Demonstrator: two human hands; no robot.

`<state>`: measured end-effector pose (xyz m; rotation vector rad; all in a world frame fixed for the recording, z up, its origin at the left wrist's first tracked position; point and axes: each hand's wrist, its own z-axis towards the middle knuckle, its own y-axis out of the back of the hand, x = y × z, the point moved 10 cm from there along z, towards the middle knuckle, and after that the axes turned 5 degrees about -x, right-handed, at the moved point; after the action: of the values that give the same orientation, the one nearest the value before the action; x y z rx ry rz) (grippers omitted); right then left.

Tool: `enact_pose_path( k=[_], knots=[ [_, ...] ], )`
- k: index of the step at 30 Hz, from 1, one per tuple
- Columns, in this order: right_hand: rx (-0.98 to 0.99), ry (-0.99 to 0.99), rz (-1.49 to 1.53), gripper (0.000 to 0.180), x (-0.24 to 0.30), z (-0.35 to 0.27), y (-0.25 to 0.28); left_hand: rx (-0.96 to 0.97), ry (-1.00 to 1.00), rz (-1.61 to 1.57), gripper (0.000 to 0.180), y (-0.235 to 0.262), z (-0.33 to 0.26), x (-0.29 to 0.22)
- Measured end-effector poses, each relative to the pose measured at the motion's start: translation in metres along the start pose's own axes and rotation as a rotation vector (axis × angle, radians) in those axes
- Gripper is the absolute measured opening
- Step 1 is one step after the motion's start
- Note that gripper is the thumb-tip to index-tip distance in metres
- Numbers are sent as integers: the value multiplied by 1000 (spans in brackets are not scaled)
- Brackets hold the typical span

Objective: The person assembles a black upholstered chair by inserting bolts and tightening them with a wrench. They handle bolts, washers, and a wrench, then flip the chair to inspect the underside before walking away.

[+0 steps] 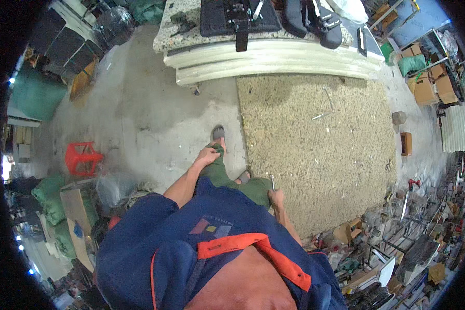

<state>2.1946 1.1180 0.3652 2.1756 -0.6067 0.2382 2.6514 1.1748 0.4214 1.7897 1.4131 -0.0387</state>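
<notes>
- At nine o'clock from our body we see a red plastic stool (82,157) standing on the bare concrete floor (139,113), well apart from us and out of the walking path, with green sacks (49,194) and flattened cardboard (77,212) heaped near it against the clutter at the edge.
- Our left hand (207,155) rests on our left knee at about eleven o'clock from our chest, fingers curled loosely over the green trouser cloth; we judge it is braced there to steady the bent-over stance. It holds nothing but the cloth under it.
- Our left foot in its grey sandal (218,133) is planted at twelve o'clock, just beside the near left edge of the stone slab (315,150).
- Our right hand (277,198) sits at one o'clock, its grip closed around a slim metal tool (272,183) that points upward out of the fist, kept upright and near the slab's near edge, seemingly ready for use there. We cannot tell what kind of tool it is.
- The speckled slab lies flat on the floor, from twelve to three o'clock, laid low so it can be reached from above.
- At twelve o'clock, farther off, a surface (191,36) carries dark bags (237,18), above pale stacked slabs (274,57).
- At three o'clock, small blocks (405,143) sit on the floor beside the slab.
</notes>
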Motion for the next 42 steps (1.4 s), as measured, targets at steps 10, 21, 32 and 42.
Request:
enact_pose_path(
  k=[10, 21, 32, 42],
  knots=[
    [95, 126, 102, 31, 48, 11, 9, -102, -55, 10, 47, 41, 14, -27],
    [23, 111, 175, 32, 211, 108, 60, -311, 70, -577, 41, 183, 318, -85],
    [-594, 680, 845, 61, 669, 501, 229, -545, -284, -1173, 82, 398, 556, -173],
    [-501, 837, 854, 54, 737, 604, 196, -519, -685, -1256, 81, 384, 595, -203]
  ],
)
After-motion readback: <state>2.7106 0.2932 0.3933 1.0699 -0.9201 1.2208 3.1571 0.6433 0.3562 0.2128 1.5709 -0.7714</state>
